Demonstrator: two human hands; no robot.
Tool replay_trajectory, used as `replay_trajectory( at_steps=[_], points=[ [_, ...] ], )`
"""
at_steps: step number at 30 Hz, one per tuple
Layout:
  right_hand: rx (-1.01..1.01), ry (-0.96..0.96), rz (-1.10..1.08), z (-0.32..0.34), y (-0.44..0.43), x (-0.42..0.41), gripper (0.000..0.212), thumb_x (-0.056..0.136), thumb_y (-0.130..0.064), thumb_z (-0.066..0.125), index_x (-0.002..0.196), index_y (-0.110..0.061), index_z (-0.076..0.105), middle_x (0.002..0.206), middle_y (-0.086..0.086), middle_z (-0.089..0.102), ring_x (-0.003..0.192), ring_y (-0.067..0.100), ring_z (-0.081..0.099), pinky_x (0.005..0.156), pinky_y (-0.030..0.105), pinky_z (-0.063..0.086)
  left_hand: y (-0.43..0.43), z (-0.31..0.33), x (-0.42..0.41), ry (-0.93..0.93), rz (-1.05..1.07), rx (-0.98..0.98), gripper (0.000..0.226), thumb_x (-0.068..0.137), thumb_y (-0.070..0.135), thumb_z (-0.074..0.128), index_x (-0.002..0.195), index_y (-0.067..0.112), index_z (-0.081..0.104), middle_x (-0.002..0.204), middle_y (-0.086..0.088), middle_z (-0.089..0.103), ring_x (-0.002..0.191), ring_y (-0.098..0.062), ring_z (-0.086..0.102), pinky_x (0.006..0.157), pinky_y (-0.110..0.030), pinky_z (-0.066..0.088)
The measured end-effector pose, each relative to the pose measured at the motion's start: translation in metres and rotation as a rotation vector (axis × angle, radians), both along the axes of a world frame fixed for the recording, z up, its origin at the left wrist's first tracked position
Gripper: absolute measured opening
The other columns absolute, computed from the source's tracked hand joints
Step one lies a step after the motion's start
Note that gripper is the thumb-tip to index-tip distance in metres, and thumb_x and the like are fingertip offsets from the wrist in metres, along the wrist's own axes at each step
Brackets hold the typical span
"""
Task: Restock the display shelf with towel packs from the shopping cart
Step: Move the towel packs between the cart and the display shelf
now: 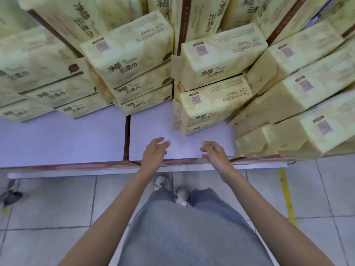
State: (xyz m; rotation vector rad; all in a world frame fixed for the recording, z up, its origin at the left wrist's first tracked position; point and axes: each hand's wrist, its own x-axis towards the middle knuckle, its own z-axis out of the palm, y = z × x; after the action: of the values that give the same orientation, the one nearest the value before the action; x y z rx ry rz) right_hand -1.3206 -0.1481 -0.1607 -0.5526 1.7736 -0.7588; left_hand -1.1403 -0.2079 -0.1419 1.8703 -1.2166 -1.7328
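While both hands hover empty, left hand and right hand loosely curled over the shelf toward 6 o'clock, watch that uneven stack of towel packs at 1 o'clock: one nudge could topple it! Pale yellow, soft-wrapped, brown lettering, piled from 9 to 3 o'clock

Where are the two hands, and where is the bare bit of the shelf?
left hand (154, 152), head view, on the back of the hand.
right hand (216, 153), head view, on the back of the hand.
display shelf (57, 141), head view, on its bare top.
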Motion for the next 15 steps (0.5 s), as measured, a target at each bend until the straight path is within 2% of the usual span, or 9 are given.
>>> replay_trajectory(
  at_steps=[2,4,6,8,10,13,15],
  points=[
    [0.029,0.024,0.129,-0.005,0.010,0.006,0.022,0.096,-0.037,0.047,0.112,-0.025,0.056,0.119,0.002,0.059,0.112,0.021,0.056,0.094,0.033,0.043,0.023,-0.004,0.009,-0.003,0.098,0.025,0.037,0.095,0.029,0.054,0.129,0.018,0.051,0.126,-0.006,0.057,0.102,-0.021,0.060,0.091,-0.033,0.044],
    [0.050,0.052,0.260,-0.006,0.018,0.011,0.032,0.097,-0.036,0.047,0.123,-0.019,0.053,0.117,0.000,0.057,0.112,0.021,0.056,0.084,0.029,0.041,0.050,-0.007,0.018,-0.003,0.194,0.044,0.034,0.095,0.024,0.053,0.128,0.014,0.052,0.123,-0.009,0.058,0.100,-0.021,0.059,0.088,-0.031,0.043],
    [0.053,0.057,0.387,-0.006,0.026,0.016,0.032,0.097,-0.035,0.047,0.125,-0.019,0.051,0.118,-0.001,0.056,0.108,0.018,0.056,0.076,0.026,0.040,0.080,-0.008,0.027,-0.017,0.264,0.042,0.030,0.096,0.021,0.051,0.125,0.014,0.053,0.119,-0.008,0.059,0.101,-0.021,0.058,0.089,-0.030,0.043],
    [0.064,0.059,0.528,-0.007,0.032,0.020,0.031,0.098,-0.030,0.047,0.126,-0.018,0.050,0.116,-0.001,0.054,0.103,0.014,0.052,0.078,0.024,0.036,0.110,-0.011,0.035,-0.054,0.340,0.044,0.021,0.095,0.025,0.053,0.115,0.020,0.055,0.117,-0.006,0.060,0.106,-0.022,0.057,0.097,-0.035,0.043],
    [0.089,0.052,0.667,-0.010,0.038,0.027,0.034,0.097,-0.027,0.048,0.129,-0.017,0.048,0.117,0.000,0.054,0.102,0.012,0.049,0.081,0.022,0.035,0.142,-0.014,0.043,-0.073,0.457,0.062,0.018,0.091,0.033,0.057,0.107,0.024,0.055,0.109,-0.002,0.062,0.106,-0.023,0.058,0.098,-0.038,0.042],
    [0.110,0.101,0.884,-0.014,0.046,0.048,0.038,0.095,-0.026,0.051,0.131,-0.015,0.048,0.125,0.003,0.055,0.104,0.011,0.049,0.091,0.025,0.037,0.192,-0.021,0.055,-0.112,0.663,0.127,0.029,0.086,0.038,0.057,0.112,0.024,0.057,0.113,-0.002,0.063,0.108,-0.025,0.059,0.100,-0.040,0.043],
    [0.101,0.121,1.011,-0.015,0.048,0.066,0.038,0.096,-0.024,0.051,0.132,-0.012,0.048,0.127,0.005,0.056,0.103,0.012,0.049,0.086,0.025,0.035,0.221,-0.022,0.061,-0.103,0.807,0.154,0.028,0.090,0.029,0.059,0.116,0.019,0.057,0.113,-0.004,0.063,0.109,-0.025,0.059,0.099,-0.037,0.043]
  ],
)
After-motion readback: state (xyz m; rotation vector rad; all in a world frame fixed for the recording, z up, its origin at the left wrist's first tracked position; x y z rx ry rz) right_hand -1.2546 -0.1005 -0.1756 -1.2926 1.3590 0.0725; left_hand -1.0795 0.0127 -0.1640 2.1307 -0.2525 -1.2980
